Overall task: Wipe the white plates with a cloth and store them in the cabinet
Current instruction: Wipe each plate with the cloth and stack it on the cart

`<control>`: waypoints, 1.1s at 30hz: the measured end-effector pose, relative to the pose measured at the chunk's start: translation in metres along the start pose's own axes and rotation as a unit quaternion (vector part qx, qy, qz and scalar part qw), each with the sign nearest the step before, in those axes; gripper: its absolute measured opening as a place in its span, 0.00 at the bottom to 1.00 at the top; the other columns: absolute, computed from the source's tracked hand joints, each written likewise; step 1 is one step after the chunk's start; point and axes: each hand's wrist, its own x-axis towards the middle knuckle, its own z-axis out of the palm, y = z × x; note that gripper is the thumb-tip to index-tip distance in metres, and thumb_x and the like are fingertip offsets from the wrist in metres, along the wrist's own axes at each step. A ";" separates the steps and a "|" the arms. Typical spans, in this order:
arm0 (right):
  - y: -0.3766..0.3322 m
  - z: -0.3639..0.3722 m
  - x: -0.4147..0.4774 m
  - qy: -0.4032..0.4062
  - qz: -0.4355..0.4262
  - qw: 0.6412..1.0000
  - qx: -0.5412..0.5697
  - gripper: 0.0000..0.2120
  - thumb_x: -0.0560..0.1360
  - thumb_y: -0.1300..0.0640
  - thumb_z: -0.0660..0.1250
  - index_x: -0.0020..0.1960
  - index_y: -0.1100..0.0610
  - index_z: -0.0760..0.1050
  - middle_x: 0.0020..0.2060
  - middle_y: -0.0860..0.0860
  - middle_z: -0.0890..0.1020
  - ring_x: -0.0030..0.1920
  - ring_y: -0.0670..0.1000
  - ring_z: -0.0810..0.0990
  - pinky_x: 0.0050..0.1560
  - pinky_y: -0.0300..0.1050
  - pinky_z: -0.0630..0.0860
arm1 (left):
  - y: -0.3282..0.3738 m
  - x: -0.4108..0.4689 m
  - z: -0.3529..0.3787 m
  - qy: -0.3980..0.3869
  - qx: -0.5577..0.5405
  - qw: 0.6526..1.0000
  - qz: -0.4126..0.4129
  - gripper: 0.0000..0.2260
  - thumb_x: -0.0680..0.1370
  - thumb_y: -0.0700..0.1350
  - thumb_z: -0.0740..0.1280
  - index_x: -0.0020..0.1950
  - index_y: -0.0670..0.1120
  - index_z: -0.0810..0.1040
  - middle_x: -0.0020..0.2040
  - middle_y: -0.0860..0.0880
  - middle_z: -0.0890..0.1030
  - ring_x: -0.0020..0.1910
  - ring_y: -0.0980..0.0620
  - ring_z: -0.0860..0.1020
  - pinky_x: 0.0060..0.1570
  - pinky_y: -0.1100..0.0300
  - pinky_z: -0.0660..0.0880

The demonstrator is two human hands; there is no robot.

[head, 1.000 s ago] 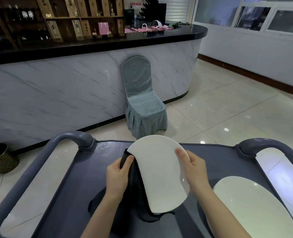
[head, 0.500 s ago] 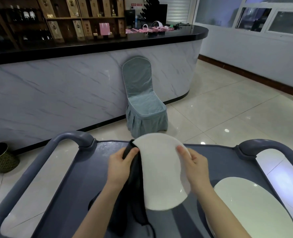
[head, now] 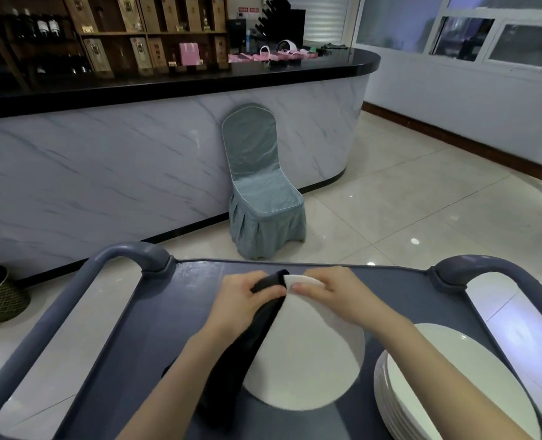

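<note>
Plate (head: 307,360) held tilted over cart (head: 168,312), beside stack (head: 473,350). Right hand (head: 339,293) pinches far rim; left hand (head: 238,300) grips black cloth (head: 244,350) draped over rim. Judged: plate stiff, glazed, slippery, brittle; hold at opposite rim edges. Cloth limp.

Restaurant bar, marble counter (head: 136,160), bottle shelves (head: 104,36)

A chair (head: 260,185) in a blue-grey cover is standing against a long counter (head: 120,173) with a marble front and black top. Wooden shelves (head: 168,34) behind are holding bottles (head: 42,25) and boxes (head: 155,14). The pale floor tiles (head: 422,223) are shining. High windows (head: 501,39) are sitting in the white wall (head: 453,100). A woven bin (head: 0,296) is standing at the left.
</note>
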 end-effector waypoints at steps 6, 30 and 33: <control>0.006 0.019 -0.021 0.233 0.063 0.954 0.178 0.19 0.78 0.49 0.69 0.32 0.57 0.71 0.28 0.43 0.71 0.30 0.43 0.67 0.32 0.35 0.65 | -0.008 -0.011 -0.003 0.129 -0.115 0.979 -0.109 0.13 0.77 0.46 0.70 0.33 0.45 0.76 0.28 0.57 0.76 0.28 0.63 0.69 0.30 0.67 0.68; 0.010 0.013 -0.019 0.232 0.122 0.949 0.174 0.16 0.78 0.52 0.69 0.43 0.66 0.80 0.35 0.61 0.79 0.38 0.45 0.71 0.41 0.45 0.68 | -0.021 -0.038 0.020 0.149 -0.179 0.954 -0.190 0.13 0.78 0.47 0.69 0.36 0.42 0.77 0.31 0.51 0.79 0.32 0.57 0.73 0.33 0.62 0.71; 0.008 0.046 -0.023 0.370 0.246 0.813 0.377 0.17 0.79 0.54 0.67 0.43 0.68 0.76 0.35 0.52 0.76 0.38 0.49 0.71 0.42 0.44 0.69 | -0.018 -0.053 0.043 0.250 -0.273 0.874 -0.314 0.14 0.79 0.49 0.68 0.40 0.40 0.79 0.37 0.48 0.82 0.37 0.51 0.78 0.39 0.57 0.76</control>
